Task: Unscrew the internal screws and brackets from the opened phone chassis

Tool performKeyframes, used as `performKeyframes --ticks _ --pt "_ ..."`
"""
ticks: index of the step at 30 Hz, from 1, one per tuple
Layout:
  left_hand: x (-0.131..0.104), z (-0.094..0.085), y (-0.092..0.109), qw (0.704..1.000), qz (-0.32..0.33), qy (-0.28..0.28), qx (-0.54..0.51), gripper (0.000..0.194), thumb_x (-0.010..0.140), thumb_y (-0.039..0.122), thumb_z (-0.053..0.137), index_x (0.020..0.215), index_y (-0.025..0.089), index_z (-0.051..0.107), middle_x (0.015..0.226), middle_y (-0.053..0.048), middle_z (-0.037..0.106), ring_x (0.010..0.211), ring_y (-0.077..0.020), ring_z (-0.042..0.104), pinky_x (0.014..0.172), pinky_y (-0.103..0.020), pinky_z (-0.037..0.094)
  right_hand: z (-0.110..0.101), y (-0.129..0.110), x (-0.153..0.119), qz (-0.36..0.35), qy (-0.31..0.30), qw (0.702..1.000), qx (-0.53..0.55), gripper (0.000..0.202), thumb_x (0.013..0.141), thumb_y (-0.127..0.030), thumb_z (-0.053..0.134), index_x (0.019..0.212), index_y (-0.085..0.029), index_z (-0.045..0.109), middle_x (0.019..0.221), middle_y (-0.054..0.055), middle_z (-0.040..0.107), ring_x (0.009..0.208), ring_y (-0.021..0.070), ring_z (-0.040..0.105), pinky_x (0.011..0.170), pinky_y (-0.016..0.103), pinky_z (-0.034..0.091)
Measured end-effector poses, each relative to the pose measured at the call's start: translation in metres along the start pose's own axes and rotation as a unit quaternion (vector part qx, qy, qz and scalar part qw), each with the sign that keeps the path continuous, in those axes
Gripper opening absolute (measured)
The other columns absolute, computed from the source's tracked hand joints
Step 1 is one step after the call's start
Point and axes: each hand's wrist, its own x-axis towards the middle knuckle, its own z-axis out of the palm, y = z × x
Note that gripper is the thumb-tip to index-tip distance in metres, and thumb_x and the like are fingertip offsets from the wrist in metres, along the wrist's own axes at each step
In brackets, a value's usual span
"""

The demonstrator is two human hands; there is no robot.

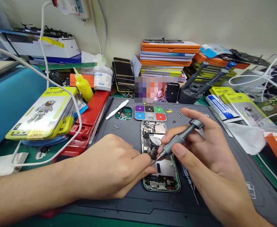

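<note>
An opened smartphone (163, 170), its inner parts showing, lies on the grey work mat (119, 201). My right hand (214, 164) holds a grey precision screwdriver (176, 143) at a slant, its tip pointing down and left over the phone. Close to that tip, my left hand (114, 167) has its thumb and forefinger pinched together above the phone's left side. Whatever sits between those fingers is hidden. A second slim screwdriver (189, 179) rests on the mat just right of the phone, partly behind my right hand.
Beyond the phone sits a colour-blocked parts tray (150, 112), with a small circuit board (123, 113) and a white pry tool (117, 109) beside it. Battery boxes (43, 110) flank the left, a tool holder (190, 93) stands behind. A white cable (65, 85) loops across the left.
</note>
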Motion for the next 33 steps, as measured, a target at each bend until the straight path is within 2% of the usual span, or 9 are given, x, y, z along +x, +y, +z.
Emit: performKeyframes --ticks 11,22,27,33 --pt "-0.0015 0.0006 -0.0002 1.0 0.001 0.0 0.005 0.032 0.11 0.026 0.051 0.081 0.02 0.063 0.061 0.004 0.06 0.048 -0.0181 0.052 0.048 -0.04 0.031 0.0006 -0.001 0.0013 -0.014 0.003 1.0 0.001 0.049 0.1 -0.015 0.062 0.145 -0.031 0.053 0.094 0.004 0.077 0.077 0.0201 0.077 0.065 0.03 0.07" --pt "-0.0002 0.0032 0.0002 1.0 0.002 0.006 0.005 0.033 0.11 0.025 0.05 0.079 0.021 0.059 0.061 0.004 0.059 0.048 -0.0175 0.052 0.048 -0.039 0.031 -0.0003 -0.0002 0.0021 -0.045 -0.01 0.998 -0.047 0.05 0.102 -0.016 0.058 0.149 -0.029 0.047 0.095 0.005 0.075 0.079 0.0204 0.078 0.067 0.031 0.071" --pt "-0.0005 0.0038 -0.0002 1.0 0.0 0.004 0.001 0.033 0.11 0.027 0.051 0.078 0.021 0.058 0.06 0.004 0.059 0.048 -0.0171 0.053 0.047 -0.039 0.031 0.0004 -0.0002 0.0001 -0.017 -0.006 1.0 -0.011 0.05 0.101 -0.021 0.063 0.148 -0.031 0.049 0.095 0.005 0.075 0.079 0.0188 0.077 0.069 0.027 0.07" --pt "-0.0003 0.0022 -0.0004 1.0 0.0 0.002 -0.001 0.032 0.11 0.027 0.051 0.08 0.02 0.059 0.061 0.004 0.06 0.048 -0.0172 0.053 0.047 -0.039 0.031 0.003 -0.0023 0.0004 0.024 0.005 0.999 0.031 0.049 0.1 -0.024 0.067 0.145 -0.038 0.053 0.096 0.002 0.076 0.079 0.016 0.075 0.072 0.024 0.069"
